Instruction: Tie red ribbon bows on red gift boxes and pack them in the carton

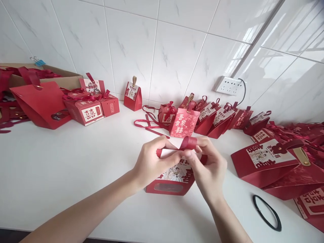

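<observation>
A red gift box (174, 173) with a white printed panel and a small clear window stands on the white table in front of me. My left hand (158, 162) grips its top edge on the left, thumb in front and fingers behind. On the right side, my right hand (206, 163) pinches the top of the box near a looped dark red ribbon handle (188, 143). Both thumbs meet at the middle of the top edge. My hands hide part of the panel and the fingers behind it.
Red gift boxes (184, 122) line the back by the tiled wall, with loose ribbons (149, 124) beside them. More boxes (270, 157) pile up at right, near a black ring-shaped band (267, 212). A cardboard carton (64, 82) stands at left; a power strip (229, 86) is on the wall.
</observation>
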Action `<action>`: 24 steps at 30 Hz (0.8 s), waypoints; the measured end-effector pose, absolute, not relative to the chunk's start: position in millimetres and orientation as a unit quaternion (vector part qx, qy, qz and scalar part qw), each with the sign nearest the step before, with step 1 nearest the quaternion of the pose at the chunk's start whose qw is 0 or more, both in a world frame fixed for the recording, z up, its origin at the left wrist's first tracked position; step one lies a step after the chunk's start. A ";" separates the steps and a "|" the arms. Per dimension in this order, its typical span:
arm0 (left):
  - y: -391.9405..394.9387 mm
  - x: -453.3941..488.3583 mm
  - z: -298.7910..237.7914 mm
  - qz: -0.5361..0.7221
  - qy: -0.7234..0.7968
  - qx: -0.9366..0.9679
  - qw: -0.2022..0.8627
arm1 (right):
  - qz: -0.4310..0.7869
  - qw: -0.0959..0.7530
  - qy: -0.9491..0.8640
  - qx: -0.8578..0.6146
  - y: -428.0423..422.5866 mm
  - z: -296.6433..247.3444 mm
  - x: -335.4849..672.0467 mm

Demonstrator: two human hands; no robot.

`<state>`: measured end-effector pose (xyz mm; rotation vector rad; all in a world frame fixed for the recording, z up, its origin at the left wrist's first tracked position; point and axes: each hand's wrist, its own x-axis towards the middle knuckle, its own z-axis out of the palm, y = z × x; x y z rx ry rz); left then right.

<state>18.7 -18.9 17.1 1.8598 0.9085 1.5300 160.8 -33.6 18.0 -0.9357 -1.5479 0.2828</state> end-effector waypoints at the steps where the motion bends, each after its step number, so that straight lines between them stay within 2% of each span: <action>1: -19.1 19.0 16.8 0.565 0.339 0.692 0.294 | 0.124 0.615 -0.660 -0.413 -34.1 19.8 159.8; 8: -19.0 17.5 16.4 0.558 0.320 0.683 0.346 | 0.170 0.649 -0.603 -0.431 -32.7 18.2 156.9; 17: -16.2 15.3 14.3 0.538 0.308 0.689 0.376 | 0.243 0.640 -0.586 -0.433 -30.6 19.0 158.7; 24: -15.3 15.5 10.5 0.533 0.328 0.673 0.395 | 0.261 0.568 -0.681 -0.382 -32.5 19.9 171.8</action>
